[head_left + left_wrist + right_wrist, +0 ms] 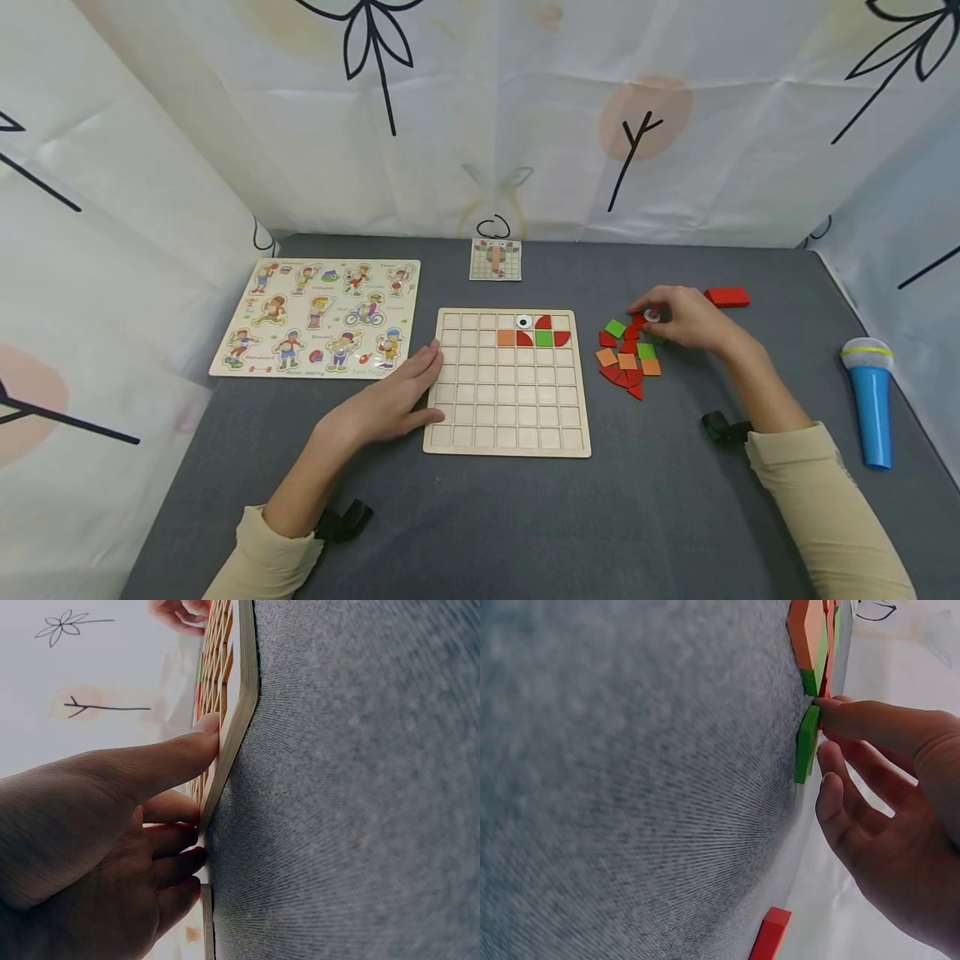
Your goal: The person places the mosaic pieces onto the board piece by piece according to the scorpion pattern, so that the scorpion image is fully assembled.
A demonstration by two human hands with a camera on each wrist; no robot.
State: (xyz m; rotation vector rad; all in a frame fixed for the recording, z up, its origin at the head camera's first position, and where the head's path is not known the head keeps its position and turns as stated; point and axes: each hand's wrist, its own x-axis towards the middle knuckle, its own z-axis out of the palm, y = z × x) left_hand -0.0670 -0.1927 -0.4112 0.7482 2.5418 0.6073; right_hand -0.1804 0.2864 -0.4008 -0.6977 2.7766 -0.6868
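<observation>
My left hand (397,393) rests at the left edge of a wooden grid board (507,393), fingers extended along its side and thumb on the rim. In the left wrist view the thumb touches the board's frame. A white eye tile (523,322), an orange square (506,337), a green square (543,338) and several red quarter-round tiles lie in the upper right cells. Right of the board, my right hand (686,317) pinches another white eye tile (652,316) at a loose pile of red (633,377), green and orange tiles. A green tile (807,746) lies right by the thumb.
A picture puzzle board (322,317) lies at the left, partly beside my left hand. A small pattern card (496,260) stands behind the grid board. At the right are a red block (727,297) and a blue toy microphone (870,404).
</observation>
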